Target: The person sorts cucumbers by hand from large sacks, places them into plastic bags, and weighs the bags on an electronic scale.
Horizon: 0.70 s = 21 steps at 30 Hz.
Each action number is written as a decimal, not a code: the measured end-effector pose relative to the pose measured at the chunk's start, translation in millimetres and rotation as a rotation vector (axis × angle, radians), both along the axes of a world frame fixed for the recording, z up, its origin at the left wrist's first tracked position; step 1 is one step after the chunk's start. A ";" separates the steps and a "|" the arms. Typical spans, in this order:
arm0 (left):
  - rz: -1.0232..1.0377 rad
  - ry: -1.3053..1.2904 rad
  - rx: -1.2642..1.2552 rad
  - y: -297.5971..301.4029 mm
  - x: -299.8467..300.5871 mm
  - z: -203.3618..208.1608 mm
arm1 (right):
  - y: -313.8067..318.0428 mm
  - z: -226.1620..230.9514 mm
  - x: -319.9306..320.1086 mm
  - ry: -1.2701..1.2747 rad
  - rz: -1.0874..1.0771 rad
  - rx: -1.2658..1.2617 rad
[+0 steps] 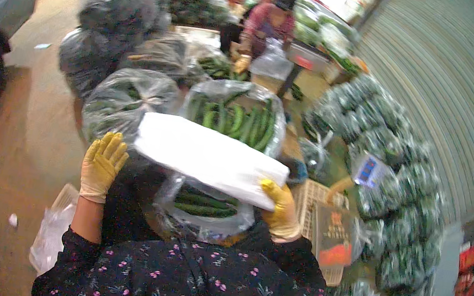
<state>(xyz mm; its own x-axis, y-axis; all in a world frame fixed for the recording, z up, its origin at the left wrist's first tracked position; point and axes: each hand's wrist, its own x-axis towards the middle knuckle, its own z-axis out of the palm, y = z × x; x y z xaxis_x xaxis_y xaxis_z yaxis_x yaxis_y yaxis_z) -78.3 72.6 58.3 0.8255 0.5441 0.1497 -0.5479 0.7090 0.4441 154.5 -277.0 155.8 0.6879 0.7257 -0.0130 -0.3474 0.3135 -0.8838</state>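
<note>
My right hand (281, 210), in a yellow-coated glove, grips the right end of a long white flat bundle (211, 157), perhaps stacked sheets or folded bags. The bundle tilts down to the right across a clear plastic bag (280, 118) of green cucumbers (238, 119), hiding part of it. My left hand (102, 166), gloved alike, is raised beside the bundle's left end, fingers stretched out and nothing in it. Closer to me, a second clear bag (210, 225) with more cucumbers (204, 205) shows below the bundle.
Filled plastic bags (133, 102) stand at the left. Many bagged green bundles (406, 204) line the shutter (444, 75) at right. A tan plastic crate (309, 198) and a scale display (368, 171) are nearer. Beyond, a person (267, 30) handles a clear bag.
</note>
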 end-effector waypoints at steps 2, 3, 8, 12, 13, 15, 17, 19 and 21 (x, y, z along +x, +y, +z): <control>0.169 0.048 -0.054 4.6 -35.6 -4.4 | 14.4 0.7 10.3 0.092 -0.020 -0.014; 0.236 0.065 -0.058 13.8 -60.3 -12.3 | 26.1 -8.0 20.1 0.079 -0.028 0.005; 0.534 0.344 -0.223 26.9 -167.7 -63.4 | 50.9 -2.0 35.5 0.138 -0.007 0.042; 0.696 0.688 -0.317 19.0 -245.6 -117.7 | 74.3 1.7 43.1 0.133 -0.028 -0.021; 0.718 0.695 -0.300 10.0 -251.2 -130.4 | 47.4 -32.8 82.1 -0.276 -0.166 -0.203; 0.768 0.839 -0.190 -5.1 -294.8 -176.0 | 58.7 18.6 44.0 0.107 -0.082 -0.199; 0.896 1.136 -0.303 -19.3 -320.1 -181.7 | 42.0 26.5 59.0 -0.307 -0.109 -0.354; 1.035 1.330 -0.166 -29.7 -329.3 -156.4 | 24.9 28.1 82.1 -0.747 -0.122 -0.360; 1.047 1.717 0.083 -61.2 -385.2 -168.3 | 45.7 58.6 45.4 -0.160 -0.058 -0.193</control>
